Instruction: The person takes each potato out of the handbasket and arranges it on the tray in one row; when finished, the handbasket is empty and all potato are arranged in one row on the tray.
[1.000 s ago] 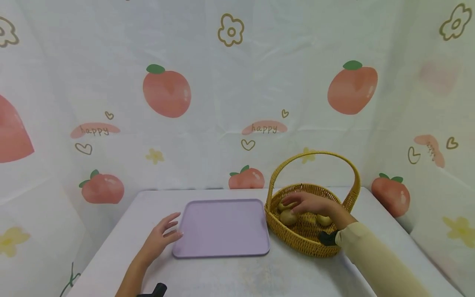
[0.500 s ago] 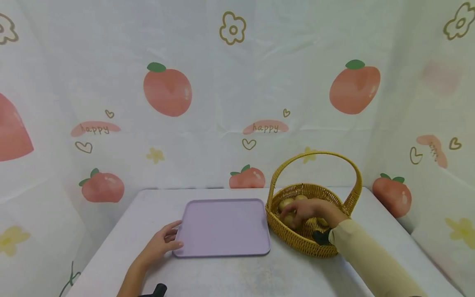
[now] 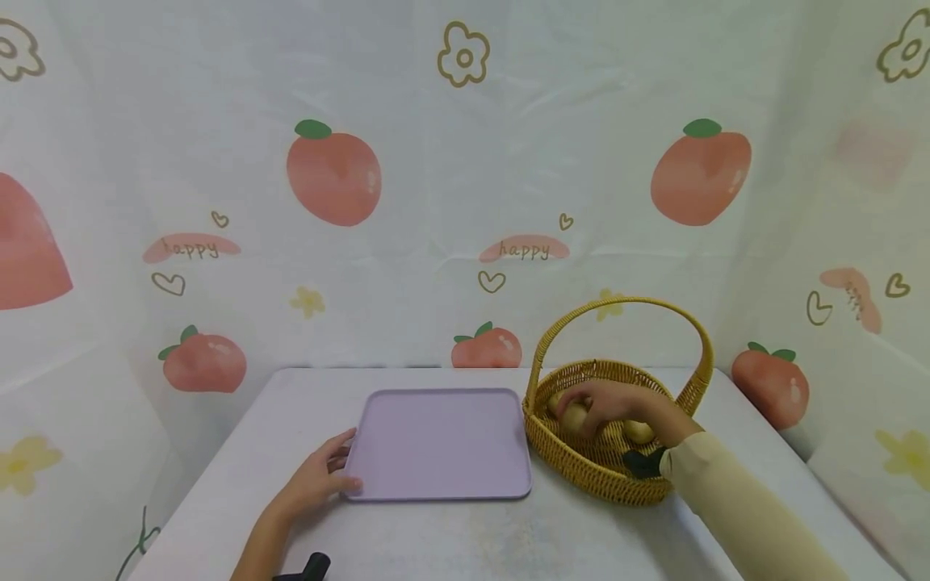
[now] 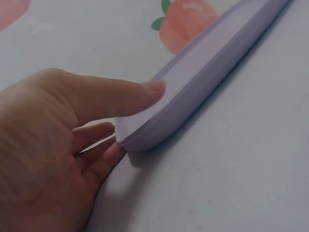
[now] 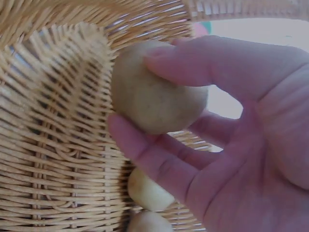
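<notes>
My right hand [image 3: 610, 401] is inside the wicker basket [image 3: 574, 470] and holds a potato [image 5: 154, 99] between the thumb and fingers. In the right wrist view, a second potato [image 5: 147, 191] and a third potato [image 5: 149, 222] lie below the fingers. Another potato [image 3: 638, 432] shows under the right wrist in the head view. On the left, my left hand [image 3: 312, 482] grips the corner of the lilac tray [image 3: 439, 444]. Its thumb lies over the rim, while the fingers are against the outer side, partly hidden by the tray.
The tray stands flat on the white table [image 3: 436, 541], directly left of the basket. A tall arched handle [image 3: 625, 300] rises over the basket. Behind the table hangs a fruit-printed cloth [image 3: 407, 266]. A black strap piece [image 3: 643, 463] is at the right wrist.
My right hand has lowered into the basket and taken hold of a potato, lifting it slightly. My left hand has moved from beside the tray to gripping its left edge.
</notes>
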`<action>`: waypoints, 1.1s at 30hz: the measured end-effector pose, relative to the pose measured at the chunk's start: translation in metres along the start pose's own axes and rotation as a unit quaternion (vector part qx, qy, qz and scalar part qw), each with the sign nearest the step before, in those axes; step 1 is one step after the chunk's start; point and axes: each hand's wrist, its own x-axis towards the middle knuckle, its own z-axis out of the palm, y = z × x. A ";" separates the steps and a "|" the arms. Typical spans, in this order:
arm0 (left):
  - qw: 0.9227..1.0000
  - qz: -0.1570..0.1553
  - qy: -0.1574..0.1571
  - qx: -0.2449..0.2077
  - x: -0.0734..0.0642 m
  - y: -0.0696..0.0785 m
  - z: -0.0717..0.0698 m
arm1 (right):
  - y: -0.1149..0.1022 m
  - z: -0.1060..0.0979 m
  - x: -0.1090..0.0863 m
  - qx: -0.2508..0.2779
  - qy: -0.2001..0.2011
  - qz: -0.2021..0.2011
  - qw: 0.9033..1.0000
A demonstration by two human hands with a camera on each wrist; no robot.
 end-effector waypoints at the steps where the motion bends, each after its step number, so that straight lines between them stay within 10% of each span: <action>1: 1.000 -0.003 0.002 0.007 0.000 0.000 0.001 | 0.000 -0.002 -0.002 -0.004 0.008 -0.010 1.000; 9: 0.999 0.006 0.000 0.040 0.001 0.002 0.002 | -0.004 -0.005 -0.017 -0.014 0.068 -0.094 0.993; 26: 0.996 0.008 -0.011 0.090 -0.004 0.003 -0.002 | -0.035 0.032 -0.024 0.170 0.123 -0.144 0.967; 33: 0.995 0.008 -0.021 0.101 -0.003 0.002 -0.001 | -0.056 0.052 -0.008 0.141 0.137 -0.162 0.967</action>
